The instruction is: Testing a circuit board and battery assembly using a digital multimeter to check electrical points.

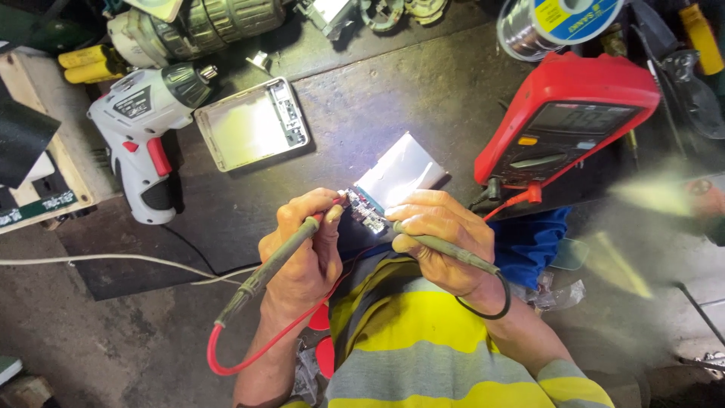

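Your left hand (302, 253) grips a red-wired test probe (268, 264), your right hand (442, 242) a black-wired probe (445, 249); both tips touch the small circuit board (365, 211) beside the silver battery pouch (399, 174), mid-frame on the desk (377, 106).

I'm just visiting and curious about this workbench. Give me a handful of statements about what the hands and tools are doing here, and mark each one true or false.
1. The left hand holds a probe with a red lead. True.
2. The right hand holds a screwdriver. False: it holds a probe with a black lead.
3. Both probe tips meet at a small circuit board attached to a silvery flat battery pack. True.
4. The red multimeter lies to the left of the hands. False: it lies at the upper right.
5. A white and grey cordless drill lies at the left of the bench. True.
6. The open silver case sits on top of the multimeter. False: it lies on the dark mat beside the drill.
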